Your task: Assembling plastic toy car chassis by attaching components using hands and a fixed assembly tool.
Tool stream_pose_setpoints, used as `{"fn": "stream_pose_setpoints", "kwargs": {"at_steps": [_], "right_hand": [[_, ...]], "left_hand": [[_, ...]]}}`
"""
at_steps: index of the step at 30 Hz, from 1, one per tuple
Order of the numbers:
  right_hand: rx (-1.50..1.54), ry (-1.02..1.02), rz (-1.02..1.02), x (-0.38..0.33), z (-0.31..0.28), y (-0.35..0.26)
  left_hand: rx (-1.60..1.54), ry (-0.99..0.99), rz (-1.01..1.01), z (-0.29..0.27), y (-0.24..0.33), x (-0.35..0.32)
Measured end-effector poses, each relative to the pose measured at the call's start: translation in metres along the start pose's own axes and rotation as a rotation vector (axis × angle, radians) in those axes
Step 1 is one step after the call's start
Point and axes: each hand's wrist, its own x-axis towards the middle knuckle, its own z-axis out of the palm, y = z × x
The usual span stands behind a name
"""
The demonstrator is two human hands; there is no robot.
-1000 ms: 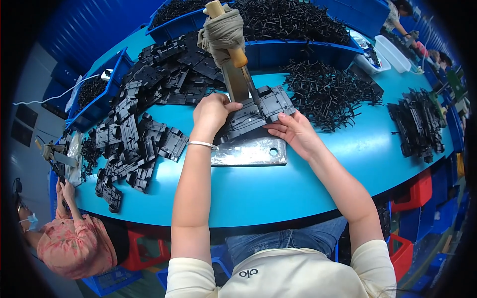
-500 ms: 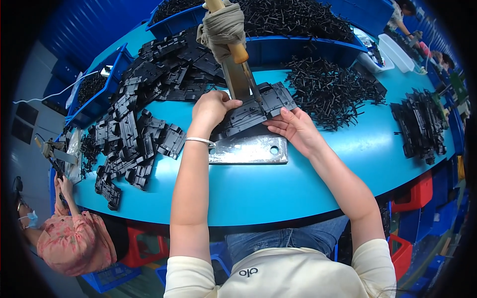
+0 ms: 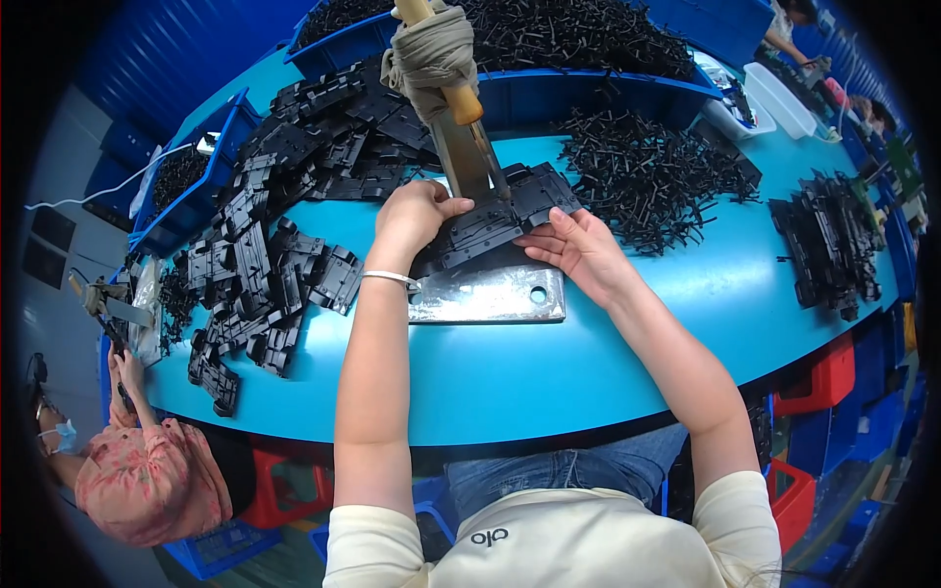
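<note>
My left hand pinches the left end of a black moulded plastic plate with clips and ridges. My right hand grips that plate's right end between thumb and fingers. The plate lies tilted above a shiny metal base with holes. Over it stands a flat metal post, with a wooden-handled tool like a soldering iron bound on by beige cloth. The tool's thin tip comes down at the plate's middle; whether it touches is hard to see.
Similar black plates are heaped on the left of the blue table. Small black plastic pieces are piled at the right and fill a blue bin behind. More plates stand stacked far right. A co-worker sits at the left.
The plate has shifted slightly under the tool tip, with both hands keeping hold of it. The whole picture has moved a little to the left.
</note>
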Motion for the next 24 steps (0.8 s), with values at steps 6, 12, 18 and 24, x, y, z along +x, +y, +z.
{"fn": "stream_pose_setpoints", "kwargs": {"at_steps": [6, 12, 18, 24], "right_hand": [[-0.001, -0.020, 0.011, -0.0001, 0.0005, 0.0007], [0.004, 0.001, 0.014, -0.0001, 0.0002, -0.0002], [-0.020, -0.002, 0.004, 0.0002, 0.0009, 0.0013], [-0.009, -0.005, 0.008, 0.0015, -0.0012, 0.0008]], "left_hand": [[0.000, 0.015, 0.015, 0.0005, -0.0032, 0.0001], [-0.010, -0.001, 0.005, -0.0008, -0.0007, -0.0009], [-0.030, -0.008, 0.004, -0.0013, -0.0031, -0.0003], [-0.038, -0.014, 0.015, 0.0014, -0.0070, 0.0025]]}}
